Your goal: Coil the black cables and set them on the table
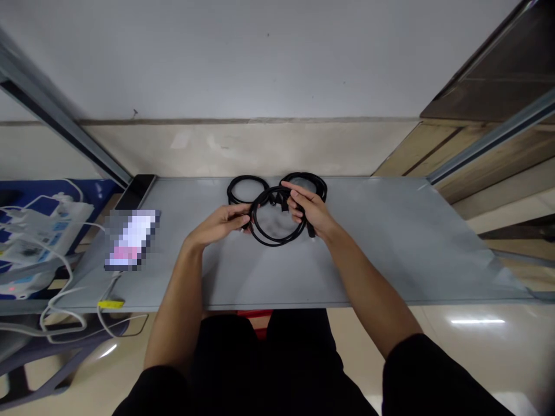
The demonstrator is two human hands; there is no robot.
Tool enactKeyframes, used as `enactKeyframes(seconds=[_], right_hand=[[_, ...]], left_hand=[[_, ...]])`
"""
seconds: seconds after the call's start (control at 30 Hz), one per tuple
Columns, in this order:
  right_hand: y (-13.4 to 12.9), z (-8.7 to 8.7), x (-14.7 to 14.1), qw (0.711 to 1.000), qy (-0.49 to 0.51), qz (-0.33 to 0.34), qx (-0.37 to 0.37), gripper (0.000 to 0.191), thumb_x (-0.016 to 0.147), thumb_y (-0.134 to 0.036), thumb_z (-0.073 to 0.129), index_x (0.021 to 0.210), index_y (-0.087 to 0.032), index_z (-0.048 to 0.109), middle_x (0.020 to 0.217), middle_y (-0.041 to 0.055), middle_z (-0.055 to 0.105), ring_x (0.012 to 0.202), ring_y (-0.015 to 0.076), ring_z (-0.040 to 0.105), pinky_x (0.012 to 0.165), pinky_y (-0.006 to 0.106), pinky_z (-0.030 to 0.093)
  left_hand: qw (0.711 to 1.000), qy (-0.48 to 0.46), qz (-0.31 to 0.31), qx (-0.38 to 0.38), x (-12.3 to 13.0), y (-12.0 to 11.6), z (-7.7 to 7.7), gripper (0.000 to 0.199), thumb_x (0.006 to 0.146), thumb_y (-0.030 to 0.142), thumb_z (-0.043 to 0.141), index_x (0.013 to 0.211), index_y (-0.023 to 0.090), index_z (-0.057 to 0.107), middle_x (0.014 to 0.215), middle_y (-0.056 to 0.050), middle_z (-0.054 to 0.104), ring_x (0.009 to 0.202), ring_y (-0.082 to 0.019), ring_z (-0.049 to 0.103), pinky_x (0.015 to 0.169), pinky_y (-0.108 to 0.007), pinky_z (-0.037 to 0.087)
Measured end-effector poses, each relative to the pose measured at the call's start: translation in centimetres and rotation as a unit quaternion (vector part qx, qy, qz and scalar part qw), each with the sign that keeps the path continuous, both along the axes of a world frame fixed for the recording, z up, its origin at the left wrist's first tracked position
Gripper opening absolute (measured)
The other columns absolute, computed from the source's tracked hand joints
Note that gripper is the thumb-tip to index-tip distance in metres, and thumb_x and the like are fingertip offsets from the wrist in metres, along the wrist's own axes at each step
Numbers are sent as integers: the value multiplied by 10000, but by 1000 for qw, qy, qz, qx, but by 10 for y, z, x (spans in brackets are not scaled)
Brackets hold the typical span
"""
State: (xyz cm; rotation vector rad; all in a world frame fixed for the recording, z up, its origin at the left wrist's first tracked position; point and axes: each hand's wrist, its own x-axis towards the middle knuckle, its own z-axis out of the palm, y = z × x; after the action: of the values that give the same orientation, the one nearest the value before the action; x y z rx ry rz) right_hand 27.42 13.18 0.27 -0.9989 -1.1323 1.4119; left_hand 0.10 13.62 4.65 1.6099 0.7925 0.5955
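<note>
A coiled black cable (274,242) is held above the grey shelf between my two hands. My left hand (228,224) grips the left side of the loop, thumb and fingers closed on it. On the right side, my right hand (309,208) is wrapped round the same coil, its index finger stretched along the top. A dark connector end (311,231) hangs below my right hand. Behind the held loop lie two more black coils, a left coil (247,177) and a right coil (321,184). My right hand partly covers the right coil.
A phone with a blurred screen (133,238) lies on the shelf (390,248) at left, with a dark flat device (136,190) behind it. White cables and power strips (39,242) crowd the far left. Metal posts rise at both back corners; a wall (260,147) stands behind.
</note>
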Motion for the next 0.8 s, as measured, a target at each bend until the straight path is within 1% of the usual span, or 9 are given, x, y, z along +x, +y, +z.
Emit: enactKeyframes(seconds=[0.13,0.23,0.33,0.4,0.47,0.57,0.67,0.73,0.8], right_hand=[[-3,4,6,999,-24,22,0,626,902,-548,787,1450,-272,664,729,-68,506,539,83,388,467,232,391],[-3,3,4,998,-53,42,4,579,909,-583,776,1379,-253,700,664,-87,408,501,84,330,414,222,316],[-3,1,-3,996,-66,55,-4,531,923,-621,743,1296,-243,715,654,-92,363,474,82,296,380,213,250],[-4,-1,-11,995,-74,73,-7,499,930,-629,722,1245,-242,714,672,-84,410,470,79,315,371,209,250],[-6,-4,-20,992,-82,92,-2,475,929,-631,713,1204,-244,704,705,-70,480,478,79,364,368,205,274],[-6,-10,-30,995,-78,60,23,486,867,-644,765,1149,-264,656,806,-48,596,555,97,524,415,210,403],[-2,-15,-30,996,-78,-19,48,501,781,-660,834,965,-252,610,872,-24,667,712,139,666,609,285,577],[1,-17,-24,991,-114,-45,61,489,781,-659,837,848,-232,609,824,-5,688,745,156,685,714,330,594],[2,-18,-19,983,-164,-53,65,468,798,-653,825,792,-219,650,760,11,699,719,162,670,725,341,572]], left_hand=[[1000,25,1,-12,-2,2,-3,339,900,503,772,926,171,711,777,-42,730,696,-156,671,656,-275,495],[998,60,17,-10,0,2,-7,470,920,604,735,746,183,620,683,-40,696,625,-150,653,580,-254,455],[998,36,53,-10,8,1,-12,523,954,682,652,897,164,698,775,-61,729,666,-159,665,580,-254,468],[996,0,84,-16,17,1,-17,566,967,695,623,1127,161,718,858,-58,725,661,-154,659,585,-264,494],[995,-18,96,-10,27,1,-22,578,969,668,637,1260,173,701,882,-39,686,611,-130,607,567,-266,499],[993,-14,117,2,36,1,-28,502,998,590,630,1277,182,720,822,-4,590,560,-97,484,503,-235,429],[987,-12,162,8,36,3,-30,425,1045,509,575,1265,179,728,752,24,494,540,-85,387,473,-211,341],[982,-19,187,8,33,4,-29,394,1059,486,557,1248,184,725,736,35,461,529,-81,348,468,-206,315],[979,-29,202,-1,30,5,-28,379,1059,489,559,1233,193,718,744,37,459,521,-78,326,458,-204,291]])
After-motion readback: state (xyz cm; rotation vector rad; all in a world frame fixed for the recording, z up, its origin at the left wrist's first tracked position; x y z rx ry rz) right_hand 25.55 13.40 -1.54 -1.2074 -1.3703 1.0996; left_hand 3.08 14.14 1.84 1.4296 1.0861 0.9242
